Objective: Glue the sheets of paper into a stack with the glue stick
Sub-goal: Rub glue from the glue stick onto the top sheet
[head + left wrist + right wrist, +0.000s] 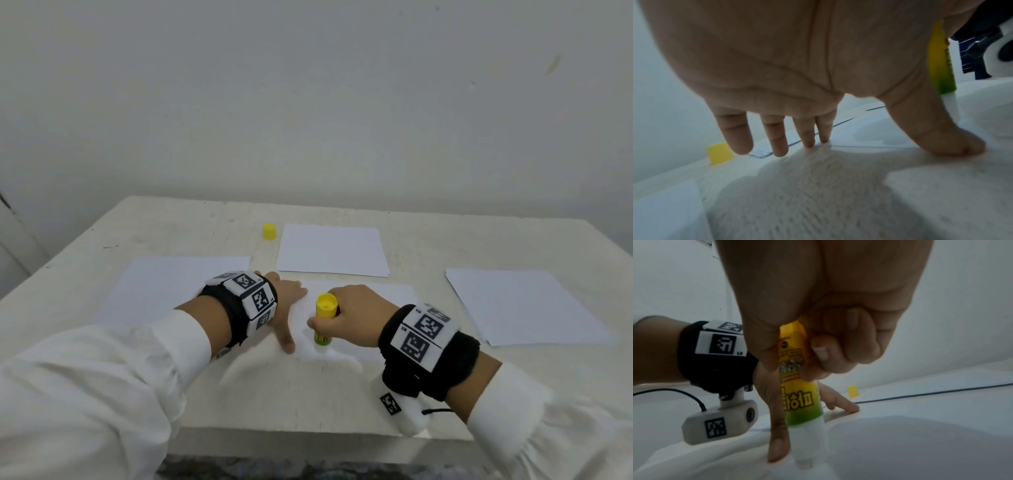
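My right hand (346,318) grips a yellow and green glue stick (324,318) upright, with its white tip pressed down on the near middle sheet of paper (383,298). In the right wrist view the fingers curl round the glue stick (797,386). My left hand (286,305) lies flat on the left edge of that sheet, fingers spread and thumb (947,142) pressing down close beside the glue stick (940,61). The yellow cap (269,231) stands on the table behind, apart from both hands.
Three more white sheets lie on the white table (479,240): one at the left (164,284), one behind the middle (332,250), one at the right (524,305). A grey wall rises behind the table. The table's front edge is near my wrists.
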Demonstrator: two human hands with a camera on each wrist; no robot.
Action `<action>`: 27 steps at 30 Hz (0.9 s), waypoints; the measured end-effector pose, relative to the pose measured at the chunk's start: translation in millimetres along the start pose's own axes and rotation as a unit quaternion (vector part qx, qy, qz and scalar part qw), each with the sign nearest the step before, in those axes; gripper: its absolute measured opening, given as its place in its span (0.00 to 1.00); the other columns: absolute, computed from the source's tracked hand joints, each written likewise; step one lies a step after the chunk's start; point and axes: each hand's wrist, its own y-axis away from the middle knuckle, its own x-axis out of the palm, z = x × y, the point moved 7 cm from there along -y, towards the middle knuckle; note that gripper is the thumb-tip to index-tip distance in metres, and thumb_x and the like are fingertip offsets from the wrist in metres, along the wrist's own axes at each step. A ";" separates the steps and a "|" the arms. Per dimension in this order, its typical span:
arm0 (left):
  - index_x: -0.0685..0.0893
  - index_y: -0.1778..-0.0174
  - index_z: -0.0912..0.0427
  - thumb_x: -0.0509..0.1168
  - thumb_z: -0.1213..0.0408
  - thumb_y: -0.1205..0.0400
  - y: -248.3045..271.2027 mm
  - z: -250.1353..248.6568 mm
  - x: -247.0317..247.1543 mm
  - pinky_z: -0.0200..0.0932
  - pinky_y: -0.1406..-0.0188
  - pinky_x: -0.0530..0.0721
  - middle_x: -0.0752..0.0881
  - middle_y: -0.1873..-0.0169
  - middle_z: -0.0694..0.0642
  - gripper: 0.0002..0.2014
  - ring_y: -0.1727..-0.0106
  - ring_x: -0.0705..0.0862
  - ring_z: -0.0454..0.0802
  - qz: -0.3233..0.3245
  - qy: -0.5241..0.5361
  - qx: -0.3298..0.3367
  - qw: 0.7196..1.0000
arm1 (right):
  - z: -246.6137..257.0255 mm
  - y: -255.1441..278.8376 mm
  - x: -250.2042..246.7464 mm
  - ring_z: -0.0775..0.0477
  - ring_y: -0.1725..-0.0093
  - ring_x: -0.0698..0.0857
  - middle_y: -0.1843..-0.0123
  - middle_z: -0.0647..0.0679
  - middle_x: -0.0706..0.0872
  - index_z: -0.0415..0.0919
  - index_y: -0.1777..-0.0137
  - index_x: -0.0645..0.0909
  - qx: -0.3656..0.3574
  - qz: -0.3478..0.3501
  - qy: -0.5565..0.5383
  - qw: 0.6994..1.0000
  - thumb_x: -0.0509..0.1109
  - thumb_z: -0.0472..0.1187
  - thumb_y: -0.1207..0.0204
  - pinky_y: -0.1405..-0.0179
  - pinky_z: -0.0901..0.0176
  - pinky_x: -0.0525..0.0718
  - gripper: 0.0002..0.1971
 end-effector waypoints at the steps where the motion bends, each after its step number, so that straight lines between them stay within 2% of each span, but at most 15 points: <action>1: 0.48 0.16 0.49 0.73 0.33 0.35 0.4 0.7 -0.5 0.58 0.24 0.59 0.54 0.17 0.47 0.58 0.19 0.57 0.58 0.003 -0.007 -0.004 1.000 | -7.5 3.6 -2.8 0.53 0.67 0.74 0.67 0.52 0.75 0.43 0.67 0.71 0.011 -0.004 -0.004 1.000 0.69 0.54 0.26 0.67 0.60 0.71 0.18; 4: 0.48 0.16 0.50 0.73 0.32 0.36 -1.7 -0.3 -1.5 0.61 0.23 0.57 0.53 0.17 0.48 0.59 0.19 0.56 0.58 0.011 -0.022 -0.006 1.000 | -34.9 21.7 -15.9 0.51 0.65 0.75 0.66 0.50 0.77 0.40 0.65 0.73 0.038 -0.015 -0.008 0.999 0.69 0.52 0.26 0.66 0.60 0.72 0.17; 7: 0.56 0.18 0.52 0.74 0.32 0.37 -3.0 -3.8 -4.5 0.62 0.25 0.62 0.62 0.20 0.48 0.56 0.22 0.61 0.58 0.009 -0.040 0.002 0.999 | -66.1 43.8 -33.0 0.50 0.63 0.76 0.63 0.46 0.80 0.37 0.62 0.78 0.068 -0.038 -0.017 0.997 0.69 0.50 0.25 0.66 0.60 0.72 0.15; 9: 0.60 0.20 0.52 0.75 0.32 0.38 -3.1 -6.1 -6.1 0.62 0.26 0.63 0.67 0.24 0.48 0.54 0.23 0.63 0.58 0.013 -0.043 0.001 0.999 | -85.2 56.3 -42.0 0.50 0.63 0.76 0.61 0.42 0.81 0.33 0.60 0.79 0.088 -0.051 -0.018 0.995 0.70 0.49 0.25 0.65 0.60 0.72 0.17; 11: 0.65 0.23 0.52 0.75 0.33 0.38 -3.4 -7.3 -8.0 0.60 0.28 0.65 0.71 0.28 0.48 0.51 0.26 0.65 0.57 0.013 -0.047 0.000 0.999 | -99.7 62.6 -48.5 0.49 0.62 0.78 0.57 0.37 0.85 0.29 0.55 0.81 0.106 -0.056 -0.018 0.993 0.70 0.49 0.25 0.63 0.58 0.74 0.19; 13: 0.67 0.27 0.52 0.76 0.33 0.39 -3.5 -8.1 -9.7 0.59 0.30 0.66 0.73 0.30 0.48 0.48 0.27 0.67 0.56 0.010 -0.048 0.002 0.999 | -107.9 61.4 -55.1 0.49 0.62 0.78 0.58 0.39 0.85 0.30 0.54 0.82 0.119 -0.057 -0.011 0.991 0.69 0.50 0.24 0.62 0.58 0.74 0.19; 15: 0.69 0.29 0.51 0.76 0.33 0.41 -4.2 -7.9 -9.7 0.58 0.31 0.67 0.74 0.31 0.48 0.48 0.29 0.68 0.55 0.006 -0.043 0.002 0.999 | -112.2 53.0 -67.2 0.51 0.66 0.75 0.64 0.45 0.80 0.34 0.61 0.78 0.133 -0.077 -0.004 0.988 0.69 0.50 0.23 0.67 0.60 0.71 0.17; 17: 0.70 0.29 0.51 0.77 0.33 0.42 -4.7 -7.3 -9.5 0.57 0.32 0.68 0.74 0.31 0.48 0.48 0.29 0.68 0.55 0.004 -0.034 0.001 0.999 | -115.4 38.7 -81.9 0.50 0.67 0.74 0.66 0.47 0.77 0.39 0.65 0.73 0.146 -0.116 -0.015 0.982 0.68 0.50 0.23 0.69 0.60 0.69 0.16; 19: 0.71 0.30 0.52 0.77 0.33 0.43 -4.6 -6.8 -11.1 0.56 0.32 0.69 0.74 0.31 0.49 0.48 0.29 0.69 0.55 -0.003 -0.028 0.000 1.000 | -118.7 20.9 -90.5 0.47 0.65 0.76 0.65 0.45 0.78 0.39 0.66 0.72 0.159 -0.137 -0.030 0.977 0.67 0.49 0.23 0.67 0.57 0.70 0.16; 23: 0.71 0.28 0.55 0.78 0.36 0.39 -5.0 -10.7 -13.8 0.52 0.29 0.68 0.71 0.28 0.54 0.47 0.27 0.67 0.56 0.003 -0.027 -0.005 1.000 | -129.9 -3.8 -85.2 0.46 0.64 0.75 0.68 0.48 0.74 0.42 0.68 0.69 0.198 -0.117 -0.028 0.973 0.67 0.49 0.24 0.71 0.59 0.68 0.17; 27: 0.74 0.29 0.60 0.73 0.29 0.39 -7.5 -23.5 -20.8 0.54 0.25 0.68 0.62 0.22 0.59 0.49 0.23 0.64 0.59 0.017 0.002 -0.019 1.000 | -140.1 -7.3 -81.8 0.46 0.65 0.75 0.68 0.47 0.74 0.42 0.69 0.68 0.204 -0.119 -0.060 0.970 0.67 0.48 0.25 0.69 0.59 0.68 0.16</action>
